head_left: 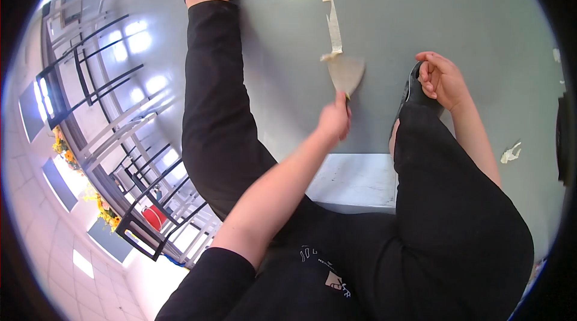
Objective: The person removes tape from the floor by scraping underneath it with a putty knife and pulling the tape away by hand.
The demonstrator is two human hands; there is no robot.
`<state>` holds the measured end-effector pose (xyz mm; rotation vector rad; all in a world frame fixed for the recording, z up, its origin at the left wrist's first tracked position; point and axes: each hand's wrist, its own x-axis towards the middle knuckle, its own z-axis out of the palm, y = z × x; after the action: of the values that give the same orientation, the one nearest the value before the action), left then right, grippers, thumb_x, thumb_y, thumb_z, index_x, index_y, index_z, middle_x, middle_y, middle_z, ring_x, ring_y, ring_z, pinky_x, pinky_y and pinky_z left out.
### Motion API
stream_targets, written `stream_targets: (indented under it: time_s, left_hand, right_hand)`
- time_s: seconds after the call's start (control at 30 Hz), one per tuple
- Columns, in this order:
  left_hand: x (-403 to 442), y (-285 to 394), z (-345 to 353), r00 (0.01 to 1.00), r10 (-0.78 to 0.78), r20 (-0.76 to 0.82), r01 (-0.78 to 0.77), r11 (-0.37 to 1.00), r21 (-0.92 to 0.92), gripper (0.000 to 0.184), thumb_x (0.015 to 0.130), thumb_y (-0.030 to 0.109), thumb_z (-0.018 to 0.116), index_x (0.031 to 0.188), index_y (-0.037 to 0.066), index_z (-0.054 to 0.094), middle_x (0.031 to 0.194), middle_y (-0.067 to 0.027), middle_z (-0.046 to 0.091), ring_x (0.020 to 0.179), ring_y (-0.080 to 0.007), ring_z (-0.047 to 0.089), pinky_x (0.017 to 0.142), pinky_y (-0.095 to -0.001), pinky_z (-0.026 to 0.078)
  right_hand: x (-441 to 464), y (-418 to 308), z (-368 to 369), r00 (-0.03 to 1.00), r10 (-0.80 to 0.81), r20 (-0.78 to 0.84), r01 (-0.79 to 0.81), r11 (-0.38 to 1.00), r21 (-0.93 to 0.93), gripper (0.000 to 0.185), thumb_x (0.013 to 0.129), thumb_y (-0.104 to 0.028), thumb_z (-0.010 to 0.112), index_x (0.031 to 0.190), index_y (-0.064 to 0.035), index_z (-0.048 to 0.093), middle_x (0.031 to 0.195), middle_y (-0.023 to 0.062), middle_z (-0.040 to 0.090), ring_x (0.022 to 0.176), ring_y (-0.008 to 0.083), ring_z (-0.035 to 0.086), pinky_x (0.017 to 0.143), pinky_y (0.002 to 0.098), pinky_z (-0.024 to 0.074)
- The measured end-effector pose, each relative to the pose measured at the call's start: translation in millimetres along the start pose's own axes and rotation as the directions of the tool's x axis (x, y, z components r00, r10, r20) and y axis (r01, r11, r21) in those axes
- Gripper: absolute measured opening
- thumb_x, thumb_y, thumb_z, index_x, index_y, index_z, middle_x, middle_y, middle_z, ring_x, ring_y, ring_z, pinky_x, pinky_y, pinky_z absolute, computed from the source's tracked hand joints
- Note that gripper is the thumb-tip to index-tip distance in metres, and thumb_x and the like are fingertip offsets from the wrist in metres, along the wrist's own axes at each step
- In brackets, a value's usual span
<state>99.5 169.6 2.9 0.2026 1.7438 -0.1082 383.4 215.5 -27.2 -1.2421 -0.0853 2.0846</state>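
Note:
My left hand [335, 119] is closed around the handle of a putty knife [347, 74] with a broad, pale blade that is slightly blurred. The blade's far edge meets the frayed near end of a strip of whitish tape [325, 2] stuck to the grey-green floor [288, 80]. This strip runs away from me and is torn along its sides. Beside my right knee, over the dark right shoe, my right hand [443, 80] hangs with loosely bent fingers. Nothing shows in it.
I sit on a low white box [354, 180], legs spread. A crumpled tape scrap [511, 152] lies on the floor at right. To the left stand black-framed tables or stools [90, 74], a red object [154, 217] and yellow flowers [108, 213]. A dark object [564, 137] edges the far right.

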Motion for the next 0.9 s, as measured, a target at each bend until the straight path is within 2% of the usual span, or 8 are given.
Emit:
stream_targets:
  time_s: [0.13,0.23,0.37,0.5,0.67,0.77,0.83,0.9]
  left_hand:
    - [0.6,49.6,-4.7,1.000,0.031,0.002,-0.031,0.998,-0.051,0.063,0.096,0.065,0.030,0.076,0.008,0.046,0.056,-0.0034,0.041,0.042,-0.0173,0.040,0.038,-0.0345,0.033]
    - [-7.1,29.6,-4.1,0.999,0.030,0.019,-0.028,0.997,-0.073,0.059,0.098,0.062,0.028,0.076,0.010,0.045,0.059,-0.0012,0.043,0.047,-0.0157,0.042,0.045,-0.0316,0.036]
    - [-21.0,-34.7,6.1,0.999,-0.049,0.024,0.047,0.997,0.054,0.059,0.098,0.062,0.029,0.077,0.009,0.047,0.058,-0.0022,0.044,0.044,-0.0164,0.042,0.040,-0.0343,0.036]
    - [-2.9,-14.9,-1.4,0.999,0.003,0.032,-0.005,0.999,0.050,0.060,0.098,0.062,0.029,0.078,0.009,0.047,0.059,-0.0019,0.044,0.045,-0.0159,0.042,0.040,-0.0338,0.036]
    - [-8.2,52.2,3.8,0.997,-0.055,0.054,0.062,0.989,-0.136,0.058,0.097,0.063,0.031,0.088,0.009,0.047,0.065,-0.0022,0.046,0.052,-0.0163,0.045,0.047,-0.0325,0.039]
    - [-38.7,24.6,27.0,0.996,-0.036,0.087,0.062,0.947,-0.316,0.054,0.098,0.061,0.035,0.092,0.009,0.048,0.068,-0.0021,0.047,0.054,-0.0165,0.046,0.048,-0.0325,0.040]
    - [-58.5,-13.3,40.4,0.963,0.018,0.269,0.085,0.926,-0.368,0.048,0.099,0.056,0.040,0.095,0.009,0.049,0.070,-0.0021,0.047,0.057,-0.0165,0.047,0.049,-0.0327,0.041]
    - [-86.5,-16.4,46.7,0.910,-0.197,0.363,0.293,0.927,-0.232,0.041,0.100,0.049,0.042,0.098,0.008,0.050,0.074,-0.0035,0.051,0.059,-0.0159,0.050,0.050,-0.0323,0.043]
  right_hand:
    - [-1.5,1.0,2.0,1.000,-0.006,-0.011,0.006,1.000,-0.019,0.028,0.100,-0.022,0.043,0.110,0.0031,0.051,0.065,0.0063,0.053,0.048,0.0124,0.045,0.038,0.0256,0.0310]
    - [-1.6,2.3,1.8,1.000,-0.025,-0.014,0.026,1.000,0.015,0.028,0.099,-0.022,0.044,0.110,0.0031,0.051,0.065,0.0062,0.053,0.048,0.0124,0.045,0.037,0.0257,0.0312]
    - [-1.8,1.7,0.6,1.000,-0.021,-0.010,0.021,0.999,0.039,0.028,0.099,-0.022,0.044,0.110,0.0030,0.051,0.065,0.0064,0.053,0.048,0.0126,0.045,0.037,0.0258,0.0314]
    - [-0.1,-0.2,-0.9,1.000,0.007,0.013,-0.007,1.000,0.019,0.027,0.099,-0.021,0.045,0.110,0.0026,0.051,0.065,0.0066,0.053,0.048,0.0130,0.046,0.037,0.0258,0.0319]
    - [-1.7,2.7,-0.7,1.000,-0.014,-0.013,0.014,1.000,0.006,0.027,0.099,-0.022,0.045,0.110,0.0023,0.051,0.065,0.0069,0.054,0.048,0.0134,0.046,0.037,0.0260,0.0329]
    - [-0.3,6.4,-4.1,0.999,-0.031,0.024,0.030,0.999,0.046,0.027,0.099,-0.022,0.045,0.109,0.0020,0.052,0.065,0.0069,0.054,0.048,0.0138,0.047,0.038,0.0262,0.0334]
    - [-1.8,8.0,-3.8,0.999,-0.036,0.011,0.035,0.995,0.093,0.027,0.099,-0.022,0.045,0.109,0.0017,0.052,0.066,0.0069,0.054,0.049,0.0141,0.048,0.038,0.0261,0.0337]
    - [-2.5,8.2,-1.7,0.999,-0.031,0.008,0.031,0.998,0.055,0.027,0.099,-0.022,0.045,0.109,0.0012,0.053,0.066,0.0061,0.055,0.049,0.0139,0.049,0.038,0.0262,0.0344]
